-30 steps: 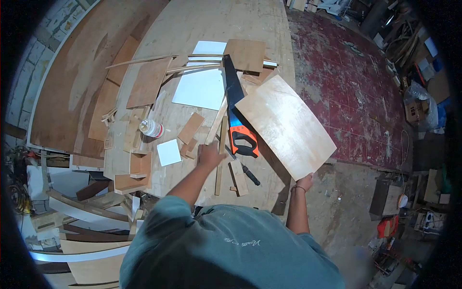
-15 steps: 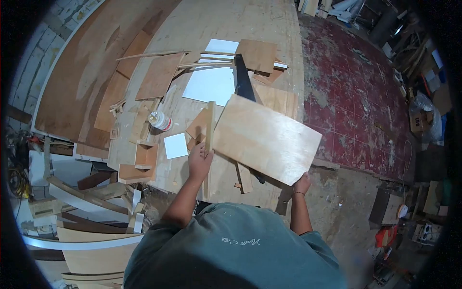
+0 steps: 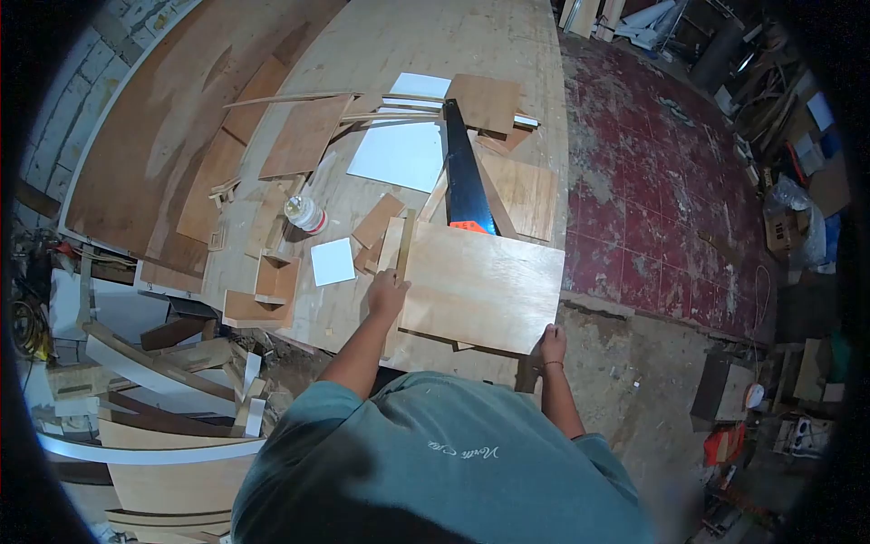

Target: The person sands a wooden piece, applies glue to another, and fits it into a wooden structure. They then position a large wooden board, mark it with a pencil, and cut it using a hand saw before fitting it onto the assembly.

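Note:
My right hand [image 3: 554,345] is closed on the near right corner of a light plywood panel [image 3: 482,286]. The panel lies almost level over the near edge of the workbench. At its left edge, my left hand [image 3: 388,296] has its fingers closed around a narrow wooden strip [image 3: 407,238], which runs alongside the panel. Just beyond the panel lies a hand saw [image 3: 466,172] with a dark blade; its orange handle is partly hidden under the panel. A small white square board [image 3: 333,262] and a brown wood offcut [image 3: 377,220] are near my left hand.
A glue bottle [image 3: 305,215] stands left of the offcuts. An open wooden box piece [image 3: 276,281] sits at the bench's left edge. Farther back lie white sheets [image 3: 399,154], thin strips and brown boards [image 3: 483,103]. Curved panels [image 3: 172,444] are stacked at lower left.
The plywood panel has come down and left and turned nearly square to the bench, with my right hand following. The strip now lies lower beside it. The saw's orange handle has come into sight.

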`<state>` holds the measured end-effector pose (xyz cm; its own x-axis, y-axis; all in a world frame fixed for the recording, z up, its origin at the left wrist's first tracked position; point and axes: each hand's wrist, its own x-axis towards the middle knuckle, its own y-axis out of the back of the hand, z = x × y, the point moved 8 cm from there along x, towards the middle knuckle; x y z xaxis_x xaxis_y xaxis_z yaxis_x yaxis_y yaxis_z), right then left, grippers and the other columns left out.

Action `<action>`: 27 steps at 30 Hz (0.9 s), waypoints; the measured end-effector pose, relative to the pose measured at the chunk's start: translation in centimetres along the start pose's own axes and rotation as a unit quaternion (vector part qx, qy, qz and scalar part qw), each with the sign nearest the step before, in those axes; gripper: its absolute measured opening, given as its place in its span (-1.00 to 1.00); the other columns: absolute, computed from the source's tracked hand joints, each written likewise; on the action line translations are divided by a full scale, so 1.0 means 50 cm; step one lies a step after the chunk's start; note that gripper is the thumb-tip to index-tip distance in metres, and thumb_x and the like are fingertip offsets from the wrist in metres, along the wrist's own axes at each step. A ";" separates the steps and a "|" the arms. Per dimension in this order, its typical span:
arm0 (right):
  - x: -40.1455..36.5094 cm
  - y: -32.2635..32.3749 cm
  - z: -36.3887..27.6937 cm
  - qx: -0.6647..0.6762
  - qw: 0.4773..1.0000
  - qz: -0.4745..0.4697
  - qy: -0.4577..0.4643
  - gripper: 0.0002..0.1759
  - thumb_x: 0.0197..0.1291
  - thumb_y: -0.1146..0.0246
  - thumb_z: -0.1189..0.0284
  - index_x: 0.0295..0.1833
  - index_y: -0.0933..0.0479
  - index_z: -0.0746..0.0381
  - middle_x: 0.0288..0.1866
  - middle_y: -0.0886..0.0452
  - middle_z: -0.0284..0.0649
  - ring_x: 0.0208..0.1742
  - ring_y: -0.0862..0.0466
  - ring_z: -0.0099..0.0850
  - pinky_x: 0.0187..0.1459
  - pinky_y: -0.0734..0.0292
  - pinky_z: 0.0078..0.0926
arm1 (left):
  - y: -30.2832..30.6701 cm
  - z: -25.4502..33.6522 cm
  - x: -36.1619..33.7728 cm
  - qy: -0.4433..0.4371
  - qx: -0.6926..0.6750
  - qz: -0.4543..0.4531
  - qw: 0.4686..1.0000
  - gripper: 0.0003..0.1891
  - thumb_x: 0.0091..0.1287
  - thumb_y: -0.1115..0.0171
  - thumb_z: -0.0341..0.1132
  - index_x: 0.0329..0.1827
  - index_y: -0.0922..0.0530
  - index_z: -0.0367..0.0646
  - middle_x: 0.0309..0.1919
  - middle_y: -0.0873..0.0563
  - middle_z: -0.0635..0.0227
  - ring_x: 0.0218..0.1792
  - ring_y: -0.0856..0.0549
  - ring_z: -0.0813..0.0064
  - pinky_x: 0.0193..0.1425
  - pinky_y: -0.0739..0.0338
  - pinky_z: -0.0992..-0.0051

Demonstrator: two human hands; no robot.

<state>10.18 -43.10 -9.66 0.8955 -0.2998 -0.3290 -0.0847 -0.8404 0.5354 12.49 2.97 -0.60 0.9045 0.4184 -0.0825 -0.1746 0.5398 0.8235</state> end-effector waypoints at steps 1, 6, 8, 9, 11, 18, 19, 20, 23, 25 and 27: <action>0.000 0.007 0.001 0.000 1.000 0.024 -0.015 -0.66 0.24 -0.11 0.30 -0.06 -0.49 0.37 -0.26 -0.59 -0.05 -0.22 -0.56 -0.25 -0.08 -0.43 -0.38 | -0.002 0.009 -0.005 -0.008 -0.011 -0.008 1.000 -0.61 0.05 -0.36 -0.18 -0.10 -0.53 -0.18 -0.23 -0.59 0.14 -0.15 -0.60 0.12 -0.08 -0.49 0.22; -0.025 0.042 -0.105 -0.075 0.986 0.135 0.062 -0.37 -0.05 -0.36 0.34 0.17 -0.35 0.26 0.09 -0.45 0.03 0.15 -0.43 -0.06 0.16 -0.31 -0.19 | -0.016 0.028 -0.023 -0.036 -0.043 -0.026 0.998 -0.61 0.06 -0.37 -0.18 -0.11 -0.54 -0.19 -0.26 -0.58 0.14 -0.16 -0.60 0.14 -0.08 -0.49 0.23; -0.049 0.041 -0.166 -0.135 0.973 0.166 0.088 -0.37 -0.06 -0.35 0.34 0.18 -0.35 0.25 0.10 -0.45 0.02 0.19 -0.39 -0.07 0.19 -0.26 -0.16 | -0.031 0.026 -0.022 -0.044 -0.060 -0.043 0.996 -0.59 0.06 -0.37 -0.18 -0.07 -0.54 -0.20 -0.25 -0.58 0.14 -0.16 -0.60 0.15 -0.07 -0.49 0.24; -0.066 0.038 -0.205 -0.192 0.955 0.194 0.113 -0.36 -0.07 -0.35 0.35 0.18 -0.36 0.24 0.10 -0.45 0.02 0.23 -0.36 -0.09 0.23 -0.21 -0.14 | -0.029 0.029 -0.021 -0.045 -0.062 -0.042 0.996 -0.59 0.06 -0.37 -0.18 -0.07 -0.54 -0.20 -0.25 -0.58 0.14 -0.16 -0.60 0.15 -0.07 -0.49 0.24; -0.086 0.013 -0.239 -0.187 0.954 0.198 0.121 -0.39 -0.09 -0.34 0.37 0.15 -0.40 0.24 0.12 -0.43 0.01 0.28 -0.29 -0.11 0.27 -0.15 -0.10 | -0.040 0.029 -0.018 -0.022 -0.068 -0.088 0.994 -0.55 0.08 -0.36 -0.16 0.00 -0.54 -0.19 -0.20 -0.59 0.12 -0.13 -0.60 0.13 -0.03 -0.49 0.24; -0.192 -0.204 -0.356 -0.068 0.931 -0.142 0.328 -0.46 -0.04 -0.29 0.40 0.13 -0.41 0.26 -0.05 -0.51 0.01 0.04 -0.48 -0.06 0.13 -0.35 -0.20 | 0.034 -0.044 0.090 -0.059 0.010 0.050 0.997 -0.57 0.15 -0.26 -0.19 0.06 -0.53 -0.20 0.12 -0.50 0.03 0.17 -0.46 0.09 0.24 -0.35 0.26; -0.210 -0.238 -0.359 -0.053 0.922 -0.197 0.329 -0.46 -0.02 -0.28 0.40 0.15 -0.41 0.27 -0.04 -0.50 0.01 0.03 -0.48 -0.06 0.12 -0.38 -0.21 | 0.043 -0.056 0.126 -0.054 0.043 0.027 0.997 -0.56 0.15 -0.25 -0.21 0.08 -0.51 -0.20 0.18 -0.46 0.04 0.21 -0.42 0.08 0.28 -0.32 0.25; -0.225 -0.276 -0.362 -0.070 0.911 -0.244 0.327 -0.45 0.00 -0.26 0.41 0.17 -0.39 0.28 -0.04 -0.51 0.01 0.03 -0.49 -0.08 0.11 -0.40 -0.21 | 0.047 -0.062 0.159 -0.050 0.076 0.003 0.996 -0.54 0.14 -0.24 -0.22 0.11 -0.49 -0.20 0.23 -0.41 0.06 0.26 -0.38 0.07 0.32 -0.28 0.24; -0.276 -0.341 -0.401 -0.140 0.879 -0.265 0.371 -0.36 0.02 -0.28 0.36 0.27 -0.32 0.20 0.06 -0.43 0.07 0.06 -0.48 -0.06 0.14 -0.40 -0.21 | 0.090 -0.053 0.215 -0.020 0.067 0.034 0.997 -0.44 0.12 -0.25 -0.22 0.22 -0.39 -0.15 0.29 -0.35 0.07 0.27 -0.37 0.07 0.32 -0.31 0.24; -0.286 -0.377 -0.422 -0.175 0.884 -0.263 0.344 -0.34 0.02 -0.29 0.34 0.29 -0.29 0.16 0.08 -0.40 0.08 0.03 -0.49 -0.02 0.12 -0.41 -0.19 | 0.067 -0.072 0.269 -0.038 0.102 0.020 0.994 -0.39 0.09 -0.28 -0.20 0.24 -0.36 -0.13 0.26 -0.37 0.08 0.25 -0.38 0.09 0.30 -0.33 0.22; -0.285 -0.401 -0.441 -0.206 0.888 -0.263 0.317 -0.31 0.03 -0.29 0.33 0.32 -0.27 0.13 0.11 -0.36 0.08 0.01 -0.49 0.01 0.10 -0.43 -0.17 | 0.060 -0.070 0.300 -0.055 0.141 0.008 0.989 -0.34 0.06 -0.31 -0.18 0.26 -0.33 -0.11 0.24 -0.39 0.10 0.24 -0.40 0.11 0.28 -0.35 0.21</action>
<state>8.74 -12.00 1.46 0.8411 0.5091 -0.1827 0.4673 -0.5138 0.7195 24.20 13.42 -1.32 0.9419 0.3354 -0.0193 -0.0884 0.3028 0.9489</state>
